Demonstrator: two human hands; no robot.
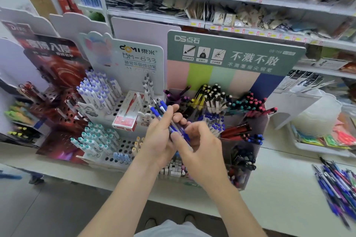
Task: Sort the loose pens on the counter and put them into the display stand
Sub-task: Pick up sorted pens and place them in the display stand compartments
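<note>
In the middle of the frame the left hand (159,136) has its grip clamped on a bundle of blue pens (158,109). They are slim plastic barrels with blue and white ends that fan up and to the left past the fingers. The right hand (202,146) meets it from the right, its grip pinched together on the lower end of the same blue pens. That part is blurred, so I cannot tell how many it holds.

Just behind the hands stands the display stand (235,54). It has a green card header, pastel stripes below and clear plastic compartments. Its back row holds purple pens (177,94), yellow-and-black pens (201,94), white pens with black tips (215,100), dark pens with teal tips (240,105) and dark pens with pink tips (258,108). One row forward are white pens with blue tips (215,124), with red pens (235,131) lying sideways beside them.

Left of centre, a white perforated stand (123,146) carries purple-capped white pens (98,90) upright in its round holes, with teal-capped pens (94,138) lower down. A red cardboard box (126,117) lies flat on it.

At the lower right of the frame, the loose pens (339,183) lie in a jumbled heap on the pale tabletop (279,188), well apart from the hands. They are mostly blue and purple.
</note>
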